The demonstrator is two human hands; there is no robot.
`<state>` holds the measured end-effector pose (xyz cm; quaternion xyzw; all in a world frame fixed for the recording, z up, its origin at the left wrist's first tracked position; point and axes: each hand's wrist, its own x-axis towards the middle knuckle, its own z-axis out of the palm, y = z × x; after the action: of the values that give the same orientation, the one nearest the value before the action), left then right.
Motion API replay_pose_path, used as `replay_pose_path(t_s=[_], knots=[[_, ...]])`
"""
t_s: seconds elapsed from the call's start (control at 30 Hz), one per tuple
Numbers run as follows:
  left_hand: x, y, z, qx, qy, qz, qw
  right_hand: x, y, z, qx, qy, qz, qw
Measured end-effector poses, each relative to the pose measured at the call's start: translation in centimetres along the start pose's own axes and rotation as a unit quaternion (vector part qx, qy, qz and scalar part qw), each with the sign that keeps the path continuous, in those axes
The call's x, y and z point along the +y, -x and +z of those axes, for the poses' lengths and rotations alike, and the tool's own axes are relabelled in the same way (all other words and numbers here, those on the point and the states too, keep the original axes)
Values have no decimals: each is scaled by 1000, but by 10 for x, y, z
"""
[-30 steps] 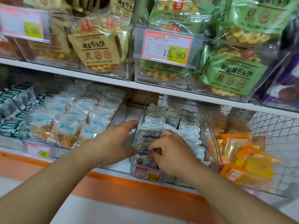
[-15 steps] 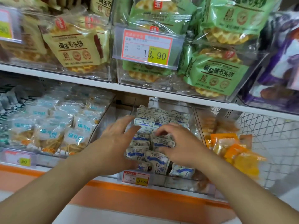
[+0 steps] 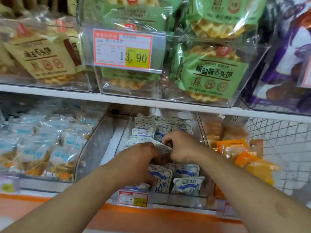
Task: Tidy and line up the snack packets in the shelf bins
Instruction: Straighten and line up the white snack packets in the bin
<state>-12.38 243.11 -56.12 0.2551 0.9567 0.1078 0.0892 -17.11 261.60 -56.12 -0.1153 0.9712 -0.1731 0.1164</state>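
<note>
Left hand (image 3: 141, 158) and right hand (image 3: 182, 147) both curled around blue-and-white snack packets (image 3: 186, 184) printed 三蒸三晒, in the clear middle bin (image 3: 185, 198) on the lower shelf, price tag (image 3: 122, 49) above reading 13.90, green 椒盐味石头饼 bag (image 3: 212, 73) beside it

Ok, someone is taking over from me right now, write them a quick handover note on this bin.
Left hand and right hand: both grip white-and-blue packets mid-bin in the clear bin.
Done: back rows stand lined up.
Left: front packets lean unevenly; straighten them, then set down the held ones in line.
Orange packets in the next bin look jumbled.
</note>
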Motion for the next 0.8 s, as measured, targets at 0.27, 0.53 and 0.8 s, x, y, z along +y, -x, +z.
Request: replay_pose_path(t_s=[0.27,0.53,0.8], knots=[[1,-12,11,-23,-44,5,999,-6,2,0,13,61,10,998],[-1,-17,12,72,-31,-7,997,-7,-3,0,153,109,-56,981],[-6,-10,10,61,8,-26,998,6,2,-5,96,54,-47,993]])
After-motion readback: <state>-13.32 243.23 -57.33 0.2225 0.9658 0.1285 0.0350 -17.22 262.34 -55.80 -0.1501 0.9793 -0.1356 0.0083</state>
